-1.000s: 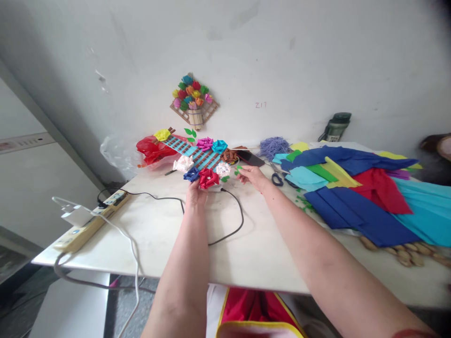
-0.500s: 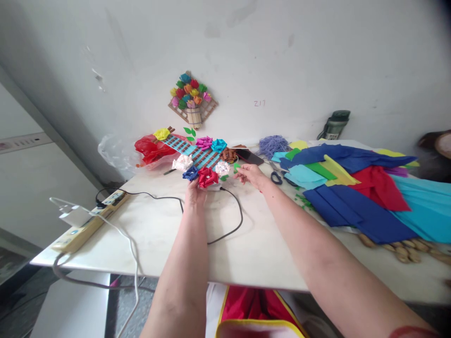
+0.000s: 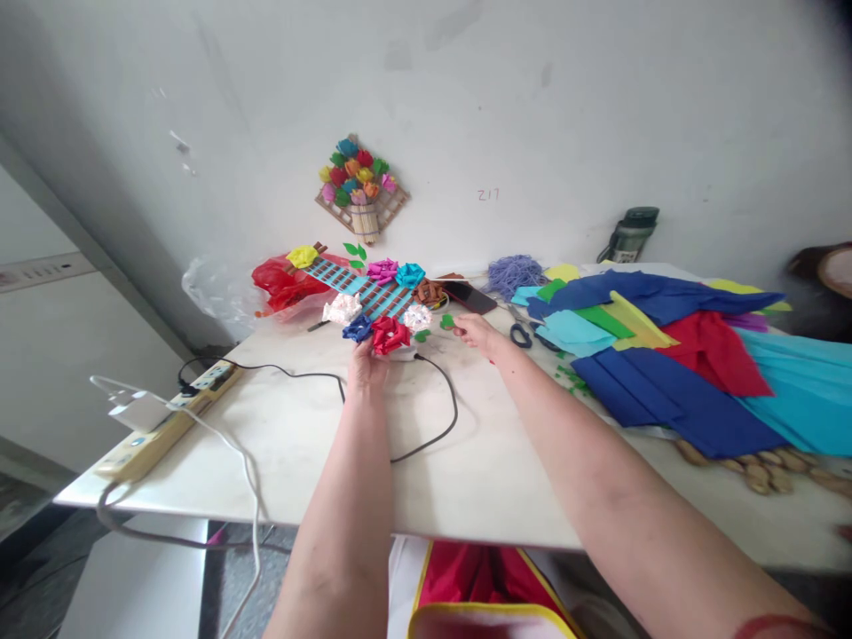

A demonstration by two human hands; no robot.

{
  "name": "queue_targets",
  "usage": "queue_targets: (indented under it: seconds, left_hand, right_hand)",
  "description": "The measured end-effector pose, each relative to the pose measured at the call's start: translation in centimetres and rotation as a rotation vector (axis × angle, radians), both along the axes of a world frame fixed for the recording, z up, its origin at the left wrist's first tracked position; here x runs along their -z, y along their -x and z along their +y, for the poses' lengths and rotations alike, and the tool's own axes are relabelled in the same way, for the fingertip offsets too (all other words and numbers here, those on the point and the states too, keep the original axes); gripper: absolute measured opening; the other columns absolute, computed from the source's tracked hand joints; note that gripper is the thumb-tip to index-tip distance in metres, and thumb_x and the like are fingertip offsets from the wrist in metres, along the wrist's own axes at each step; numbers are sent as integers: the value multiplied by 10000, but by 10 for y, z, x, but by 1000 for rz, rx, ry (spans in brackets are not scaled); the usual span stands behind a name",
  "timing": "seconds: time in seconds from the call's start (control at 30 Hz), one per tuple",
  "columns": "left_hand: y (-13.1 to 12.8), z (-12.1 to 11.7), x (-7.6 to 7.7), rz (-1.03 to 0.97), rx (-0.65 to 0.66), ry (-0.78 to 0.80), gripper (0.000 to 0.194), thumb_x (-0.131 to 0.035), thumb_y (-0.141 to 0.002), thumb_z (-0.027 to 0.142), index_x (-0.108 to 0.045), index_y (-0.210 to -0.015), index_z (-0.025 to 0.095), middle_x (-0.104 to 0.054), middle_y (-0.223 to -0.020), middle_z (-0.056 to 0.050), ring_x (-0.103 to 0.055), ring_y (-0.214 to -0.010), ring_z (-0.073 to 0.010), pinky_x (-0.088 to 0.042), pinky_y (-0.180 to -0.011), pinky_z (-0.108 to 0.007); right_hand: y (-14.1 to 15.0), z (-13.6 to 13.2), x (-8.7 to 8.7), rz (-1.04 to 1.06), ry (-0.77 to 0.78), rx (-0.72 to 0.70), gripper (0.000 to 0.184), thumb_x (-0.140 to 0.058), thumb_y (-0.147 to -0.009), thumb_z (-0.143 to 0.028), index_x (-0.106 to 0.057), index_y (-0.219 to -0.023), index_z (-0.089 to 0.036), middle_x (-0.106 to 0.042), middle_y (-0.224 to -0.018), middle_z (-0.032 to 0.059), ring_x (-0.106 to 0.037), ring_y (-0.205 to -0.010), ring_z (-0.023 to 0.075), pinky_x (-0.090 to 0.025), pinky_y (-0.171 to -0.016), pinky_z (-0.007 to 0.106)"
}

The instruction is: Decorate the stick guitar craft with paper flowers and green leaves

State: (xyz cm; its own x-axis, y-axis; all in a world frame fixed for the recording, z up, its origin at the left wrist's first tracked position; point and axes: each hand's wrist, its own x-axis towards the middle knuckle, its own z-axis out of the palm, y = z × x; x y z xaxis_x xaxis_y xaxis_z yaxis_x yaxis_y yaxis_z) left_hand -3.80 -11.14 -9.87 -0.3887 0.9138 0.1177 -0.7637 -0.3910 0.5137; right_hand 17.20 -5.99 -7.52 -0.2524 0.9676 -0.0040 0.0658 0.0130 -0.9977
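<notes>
The left hand (image 3: 367,364) is at a brown-and-blue slatted lattice (image 3: 347,281)'s near edge (fingertips hidden, I cannot tell their grip); the right hand (image 3: 477,332) pinches a flat green leaf (image 3: 446,322).

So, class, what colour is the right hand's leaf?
The leaf is green, clearest in the head view.

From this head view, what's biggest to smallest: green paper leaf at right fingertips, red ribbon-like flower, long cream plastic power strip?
1. Cream power strip
2. Red ribbon-like flower
3. Green paper leaf
</notes>
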Motion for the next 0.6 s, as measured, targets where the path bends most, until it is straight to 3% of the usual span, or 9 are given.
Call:
queue_targets:
  seconds: [0.13,0.23,0.37,0.53,0.6]
  left_hand:
    - [2,1,1,13,14,9,241,-596,-658,-6,-600,-831,161,-671,-765,-26,-638,-650,-113,-520,-602,-204]
    - [4,3,3,14,21,40,235,-589,-646,-5,-598,-817,156,-651,-706,-11,-626,-612,-103,-511,-583,-196]
    - [2,2,3,32,23,42,239,-564,-636,-2,-604,-815,152,-656,-739,-31,-643,-678,-134,-527,-634,-239]
    - [0,0,2,46,66,75,247,-540,-643,-15,-616,-821,137,-659,-754,-62,-632,-646,-135,-525,-605,-241]
    - [1,1,3,70,96,93,236,-556,-634,-9,-611,-810,139,-653,-748,-65,-629,-636,-142,-524,-593,-250]
  right_hand:
    - [-1,2,-2,34,115,-4,194,-458,-797,-143,-498,-607,-136,-367,-453,-59,-196,-346,32,-86,-356,200]
    - [-3,4,-1,142,33,11,179,-510,-809,-181,-483,-634,-150,-404,-499,-59,-246,-358,26,-129,-350,177]
    - [-7,3,-5,324,-131,69,214,-608,-785,-335,-520,-695,-161,-487,-590,-33,-359,-421,39,-283,-387,174]
    - [-12,-1,-19,292,-188,179,256,-572,-802,-390,-519,-680,-171,-316,-471,-81,-206,-378,41,-155,-357,192]
    - [-10,-2,-23,245,-209,184,251,-538,-821,-369,-509,-668,-173,-289,-470,-84,-206,-384,43,-160,-369,190]
